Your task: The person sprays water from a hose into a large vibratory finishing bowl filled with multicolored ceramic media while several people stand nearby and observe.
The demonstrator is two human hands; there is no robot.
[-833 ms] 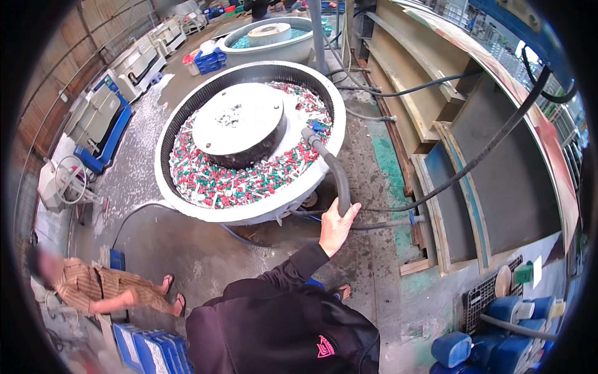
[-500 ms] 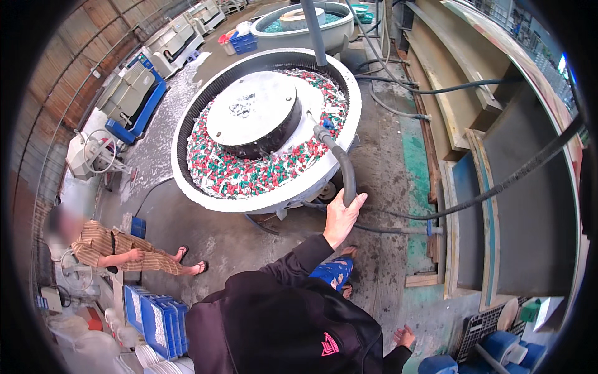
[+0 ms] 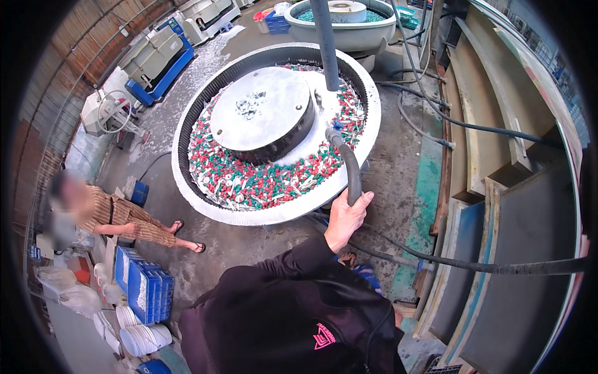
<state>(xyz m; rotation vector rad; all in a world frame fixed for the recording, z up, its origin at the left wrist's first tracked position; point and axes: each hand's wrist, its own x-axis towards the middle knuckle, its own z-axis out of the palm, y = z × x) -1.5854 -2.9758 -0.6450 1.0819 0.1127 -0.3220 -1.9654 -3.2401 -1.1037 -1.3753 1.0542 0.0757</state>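
My left hand [image 3: 347, 218] is closed around a thick dark grey rubber hose [image 3: 352, 168]. The hose bends up over the near right rim of a large round white tub [image 3: 280, 215], its nozzle end over the contents. Small red, green and white pieces [image 3: 268, 184] fill the ring-shaped channel. In the tub's middle stands a round drum with a white lid [image 3: 261, 106]. White foam or liquid [image 3: 317, 124] spreads between drum and nozzle. A small blue piece lies beside the nozzle. My right hand does not show; the jacket covers that side.
A grey pole [image 3: 325, 47] stands over the tub's far right side. Behind is another tub [image 3: 355, 37]. Hoses [image 3: 492, 267] run along the right, by slanted metal panels [image 3: 529, 249]. A person in striped clothes [image 3: 118, 215] stands left, near blue crates [image 3: 149, 287] and white buckets [image 3: 146, 340].
The view has shifted, bringing the tub closer. My left hand still grips the hose, and the nozzle now points lower toward the pieces. My right hand has gone from sight.
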